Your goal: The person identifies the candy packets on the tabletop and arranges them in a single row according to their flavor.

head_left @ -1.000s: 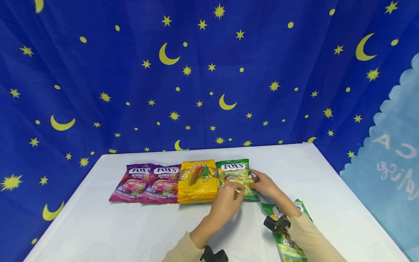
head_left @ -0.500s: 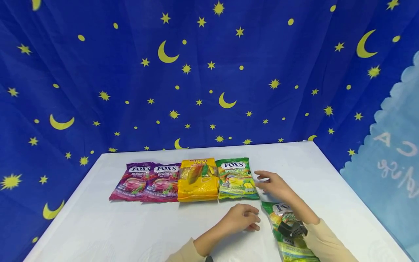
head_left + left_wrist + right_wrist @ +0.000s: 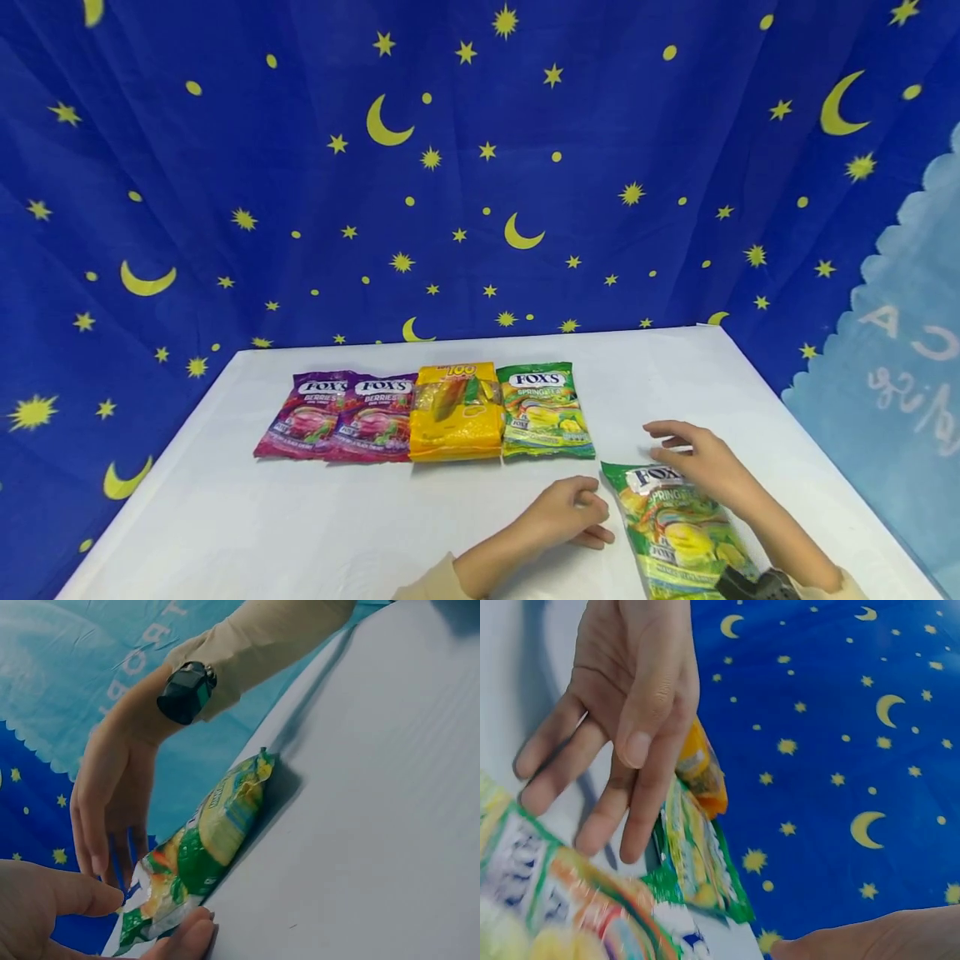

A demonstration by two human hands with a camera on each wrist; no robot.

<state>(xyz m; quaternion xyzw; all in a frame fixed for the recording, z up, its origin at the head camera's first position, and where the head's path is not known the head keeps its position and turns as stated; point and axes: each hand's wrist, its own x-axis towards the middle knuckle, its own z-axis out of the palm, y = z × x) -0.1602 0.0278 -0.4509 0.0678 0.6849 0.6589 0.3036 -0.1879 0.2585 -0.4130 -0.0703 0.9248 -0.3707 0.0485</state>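
In the head view, a green-and-yellow candy bag printed FOX'S Spring Tea lies on the white table at the right front. My right hand hovers over its upper right edge, fingers loosely bent and gripping nothing. To the bag's left is my left hand, relaxed, with its fingertips near the bag's side. In the left wrist view, the left thumb and fingers frame the near end of the candy bag. The right wrist view shows the left hand with spread fingers above the table.
Farther back is a row: two purple FOX'S Berries bags overlapping, a yellow candy bag, and another green Spring Tea bag. A blue curtain with moons and stars stands behind the table.
Both hands have left the green bag at the right end of the row. They have moved right and nearer, to either side of the front green bag.
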